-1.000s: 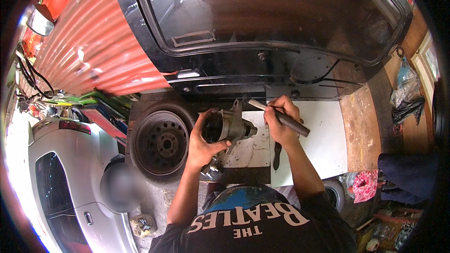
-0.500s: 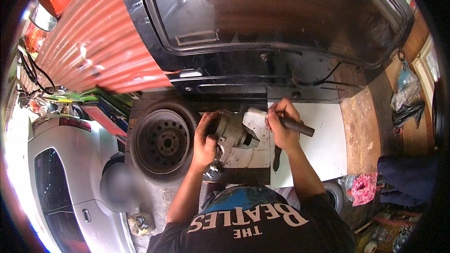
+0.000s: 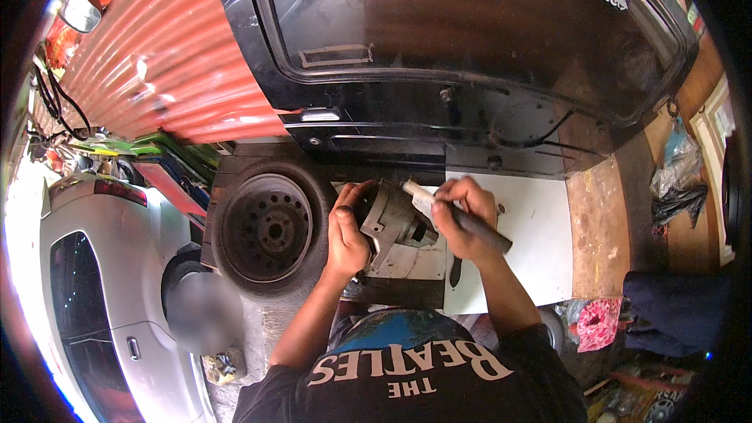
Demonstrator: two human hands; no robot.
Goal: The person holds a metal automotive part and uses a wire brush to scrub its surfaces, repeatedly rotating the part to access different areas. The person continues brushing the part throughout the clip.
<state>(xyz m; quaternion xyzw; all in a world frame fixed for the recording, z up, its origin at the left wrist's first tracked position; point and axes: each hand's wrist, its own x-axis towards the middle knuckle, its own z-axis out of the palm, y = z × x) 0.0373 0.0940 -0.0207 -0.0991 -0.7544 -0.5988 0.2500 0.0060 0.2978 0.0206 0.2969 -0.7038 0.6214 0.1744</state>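
A grey cast-metal housing [image 3: 396, 218] with a tapered end and a side opening is tilted over the bench. My left hand [image 3: 347, 236] is wrapped round its left side. In my right hand [image 3: 468, 215] is a brush-like tool [image 3: 484, 233] with a thick dark handle and a pale front part. The tool's tip is at the housing's upper right edge; whether it touches cannot be made out. Below my right hand, a slim dark object [image 3: 456, 271] lies at the left edge of a white board [image 3: 536, 243].
A wheel with a tyre [image 3: 270, 229] lies left of the housing. Behind the bench stands a black vehicle door with a window [image 3: 470, 23]. A silver car [image 3: 149, 290] is at the left. Bags [image 3: 680, 164] hang at the right, above dark cloth [image 3: 666, 309].
My right hand and the brush-like tool have shifted slightly left and down, with the tool tilted more steeply. The housing has turned a little in my left hand. The view has moved slightly.
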